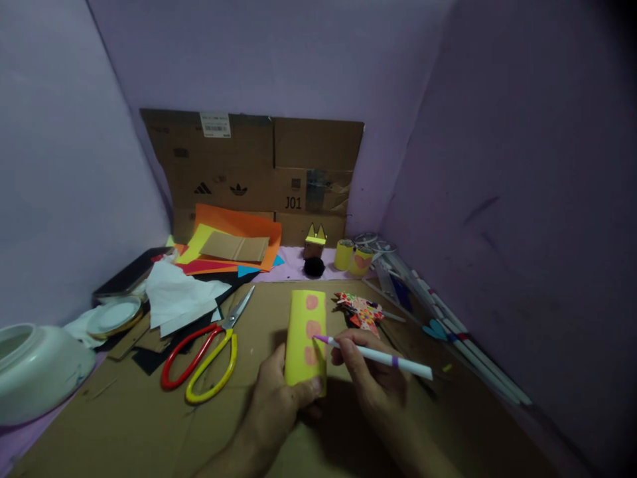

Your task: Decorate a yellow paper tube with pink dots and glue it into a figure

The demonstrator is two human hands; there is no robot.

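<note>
My left hand (pixel 279 395) grips the lower end of a yellow paper-covered block (pixel 296 332), its thumb across the front. Three pink rounded shapes run down the block's face. Between the fingers of my right hand (pixel 371 375) is a white felt-tip marker (pixel 398 362) with a purple band. Its purple tip points left at the block, by the middle pink shape; whether it touches cannot be made out. Left of the block lie scissors (pixel 229 323) with one red and one yellow handle, blades partly apart. To the right is a bundle in flower-patterned wrapping (pixel 361 311).
A cardboard sheet (pixel 239 425) covers the work surface. Coloured papers (pixel 239 219) and white tissue (pixel 182 295) lie at the back left, a white pot (pixel 44 372) at far left. Yellow rolls (pixel 344 255) stand behind; long white rods (pixel 478 352) lie along the right wall.
</note>
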